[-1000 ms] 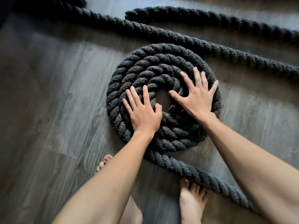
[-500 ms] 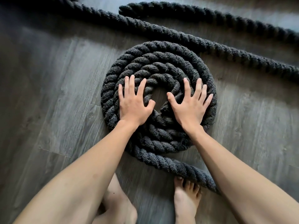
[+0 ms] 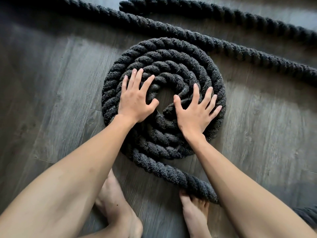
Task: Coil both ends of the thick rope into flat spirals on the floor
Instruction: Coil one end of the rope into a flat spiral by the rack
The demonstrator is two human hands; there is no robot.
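Dark rope (image 3: pixel 171 54) flat in spiral (image 3: pixel 217 79) on floor (image 3: pixel 51 83). Left hand (image 3: pixel 135 102) and right hand (image 3: pixel 195 114) apart, fingers spread, pressing inner turns. Best to press evenly, rotate, feed tail (image 3: pixel 171 170) snug against outer turn.

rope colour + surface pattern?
Dark charcoal grey, fuzzy, with diagonal twisted-strand ridges: the thick rope, clearest in the head view.

We see a thick, dark grey, fuzzy twisted rope (image 3: pixel 173 48) wound into a flat spiral (image 3: pixel 164 103) of about four turns on the grey wood-plank floor (image 3: pixel 51 100), with a small bare gap at its centre. From the spiral's near edge one length trails toward the lower right. Two more lengths lie beyond it, running diagonally; the far one shows a blunt free end (image 3: pixel 122 5).
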